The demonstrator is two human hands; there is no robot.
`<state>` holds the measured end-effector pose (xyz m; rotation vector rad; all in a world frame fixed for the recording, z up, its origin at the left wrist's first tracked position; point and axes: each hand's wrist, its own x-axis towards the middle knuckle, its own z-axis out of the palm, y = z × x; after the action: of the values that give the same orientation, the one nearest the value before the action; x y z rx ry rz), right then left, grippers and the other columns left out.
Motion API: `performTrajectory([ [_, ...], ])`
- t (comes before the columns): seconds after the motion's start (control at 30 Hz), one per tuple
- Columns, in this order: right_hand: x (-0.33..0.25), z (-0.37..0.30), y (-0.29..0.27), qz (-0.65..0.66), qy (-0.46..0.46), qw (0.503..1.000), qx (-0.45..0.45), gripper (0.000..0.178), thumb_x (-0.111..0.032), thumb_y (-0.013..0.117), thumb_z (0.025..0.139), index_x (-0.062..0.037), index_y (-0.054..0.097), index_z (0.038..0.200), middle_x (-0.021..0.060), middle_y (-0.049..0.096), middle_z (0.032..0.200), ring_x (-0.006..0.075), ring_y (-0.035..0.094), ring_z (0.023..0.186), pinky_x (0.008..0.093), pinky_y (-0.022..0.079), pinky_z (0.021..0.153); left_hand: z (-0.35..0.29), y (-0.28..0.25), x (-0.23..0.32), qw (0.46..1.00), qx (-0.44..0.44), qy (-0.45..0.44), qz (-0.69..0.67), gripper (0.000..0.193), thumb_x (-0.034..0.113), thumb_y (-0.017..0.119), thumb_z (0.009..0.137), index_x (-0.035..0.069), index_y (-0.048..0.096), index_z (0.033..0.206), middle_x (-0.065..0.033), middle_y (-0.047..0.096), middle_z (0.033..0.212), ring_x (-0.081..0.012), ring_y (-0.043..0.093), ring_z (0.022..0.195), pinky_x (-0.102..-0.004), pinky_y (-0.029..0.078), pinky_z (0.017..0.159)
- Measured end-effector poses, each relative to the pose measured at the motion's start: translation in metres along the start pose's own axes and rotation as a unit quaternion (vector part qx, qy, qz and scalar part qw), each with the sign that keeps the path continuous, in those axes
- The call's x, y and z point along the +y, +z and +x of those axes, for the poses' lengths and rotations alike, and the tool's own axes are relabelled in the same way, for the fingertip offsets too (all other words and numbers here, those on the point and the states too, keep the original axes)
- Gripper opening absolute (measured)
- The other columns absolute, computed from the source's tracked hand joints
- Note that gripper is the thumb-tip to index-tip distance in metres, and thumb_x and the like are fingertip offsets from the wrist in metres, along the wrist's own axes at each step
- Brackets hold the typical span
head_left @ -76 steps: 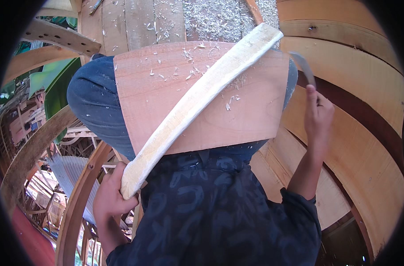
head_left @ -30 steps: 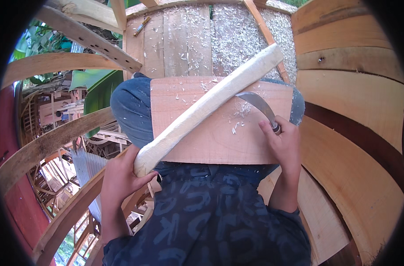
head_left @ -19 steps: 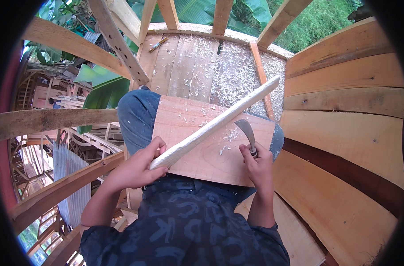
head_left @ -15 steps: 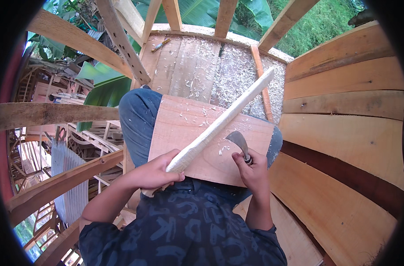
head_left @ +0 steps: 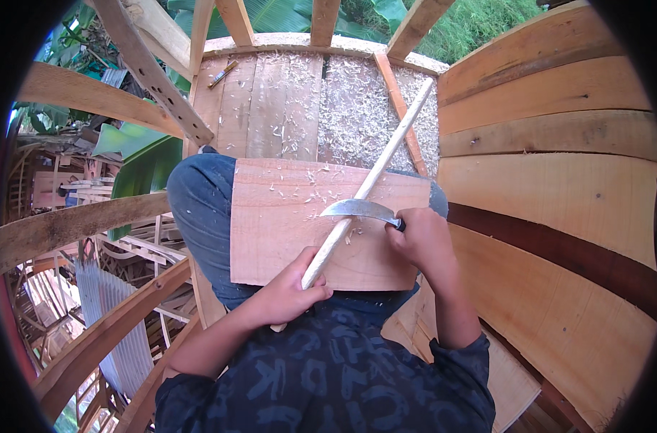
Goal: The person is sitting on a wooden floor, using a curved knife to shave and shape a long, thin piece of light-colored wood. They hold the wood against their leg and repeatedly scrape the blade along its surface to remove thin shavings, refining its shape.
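Note:
My left hand (head_left: 294, 290) is closed round the near end of a long pale wooden stick (head_left: 386, 155), which slants away to the far right. In my right hand (head_left: 420, 234) is a curved knife (head_left: 362, 208) with a dark handle, gripped in a fist. Its blade lies across the stick near the middle and points left. Beneath both, a flat wooden board (head_left: 271, 245) rests on my lap, with a few shavings scattered on it. The stick's far end reaches past the board's far edge.
Many wood shavings (head_left: 357, 108) cover the plank floor ahead. A marker-like object (head_left: 223, 74) lies at the far left of the floor, and an orange-brown batten (head_left: 400, 112) lies at the right. Plank walls (head_left: 545, 173) rise on my right; wooden rails (head_left: 83, 224) stand on my left.
My right hand has turned and brought the knife onto the stick, from beside it. The stick has rolled to a narrower side and stands steeper. The view has shifted slightly.

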<state>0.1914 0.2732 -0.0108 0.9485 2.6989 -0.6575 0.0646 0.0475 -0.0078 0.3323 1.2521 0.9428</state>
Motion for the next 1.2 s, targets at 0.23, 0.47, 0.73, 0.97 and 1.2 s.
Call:
performTrajectory([
  [0.23,0.000,0.030,-0.011,-0.079,0.066,0.994,-0.022,0.019,-0.021,0.064,0.075,-0.0031,0.072,0.076,0.0204,0.066,0.072,0.0359,0.066,0.071,0.0433,0.053,0.068,0.003,-0.009,-0.001,1.000,0.005,0.011,0.007,0.053,0.012,0.058,0.090,0.003,0.033,0.136,-0.0008,0.047,0.082,-0.0073,0.047,0.073,-0.0245,0.043,0.065],
  [0.47,-0.002,0.046,-0.013,-0.097,0.090,0.990,-0.036,0.021,-0.020,0.063,0.074,-0.0013,0.071,0.077,0.0224,0.066,0.078,0.0366,0.066,0.076,0.0436,0.053,0.069,0.008,-0.018,-0.005,0.997,-0.025,-0.020,-0.075,0.048,0.014,0.053,0.093,0.003,0.032,0.135,-0.0018,0.047,0.081,-0.0074,0.046,0.062,-0.0251,0.044,0.056],
  [0.73,0.045,0.091,-0.039,-0.081,0.233,0.969,0.026,0.027,-0.023,0.062,0.076,0.0031,0.066,0.073,0.0248,0.064,0.074,0.0404,0.064,0.074,0.0466,0.051,0.071,0.001,-0.024,-0.007,0.991,-0.034,-0.055,-0.118,0.052,0.012,0.053,0.095,0.010,0.030,0.141,0.0014,0.044,0.081,-0.0059,0.041,0.063,-0.0230,0.041,0.056],
  [0.97,-0.018,0.047,-0.012,-0.082,0.064,0.994,-0.032,0.026,-0.024,0.062,0.077,0.0011,0.069,0.076,0.0235,0.064,0.073,0.0388,0.065,0.073,0.0454,0.052,0.070,-0.001,-0.031,-0.010,0.986,-0.043,-0.069,-0.145,0.047,0.012,0.052,0.095,0.010,0.036,0.140,0.0019,0.044,0.083,-0.0051,0.041,0.065,-0.0220,0.040,0.056],
  [1.2,-0.017,0.056,-0.015,-0.118,0.060,0.990,-0.057,0.021,-0.019,0.062,0.074,0.0011,0.070,0.075,0.0232,0.065,0.074,0.0380,0.065,0.074,0.0455,0.052,0.072,-0.003,-0.028,-0.002,0.995,-0.014,-0.058,-0.084,0.048,0.018,0.052,0.095,0.007,0.036,0.139,0.0009,0.045,0.081,-0.0049,0.042,0.062,-0.0217,0.041,0.055],
])
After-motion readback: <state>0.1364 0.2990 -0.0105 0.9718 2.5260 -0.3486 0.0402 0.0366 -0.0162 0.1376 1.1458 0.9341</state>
